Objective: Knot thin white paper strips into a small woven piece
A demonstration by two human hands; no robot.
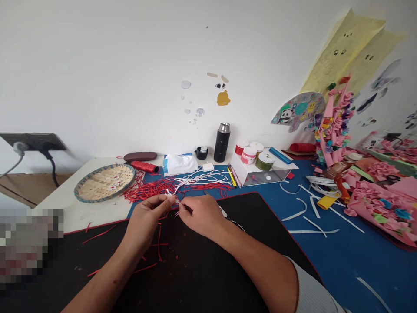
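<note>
My left hand point(148, 215) and my right hand point(200, 214) meet over a black mat point(195, 278). Both are closed in pinches on a small white paper strip piece point(172, 199) between their fingertips. A thin tool, maybe a needle or tweezers, shows at the right hand's fingers point(182, 208). Just beyond the hands lies a pile of red paper strips point(146, 189) and white paper strips point(202, 177). Loose red strips point(97, 234) are scattered on the mat.
A woven basket tray point(104, 181) sits at left, with a red thread spool point(145, 166), a tissue pack point(180, 164), a black flask point(222, 142) and paint jars point(257, 154) behind. Pink paper flower crafts point(378, 195) crowd the right. White strips point(309, 213) lie on blue cloth.
</note>
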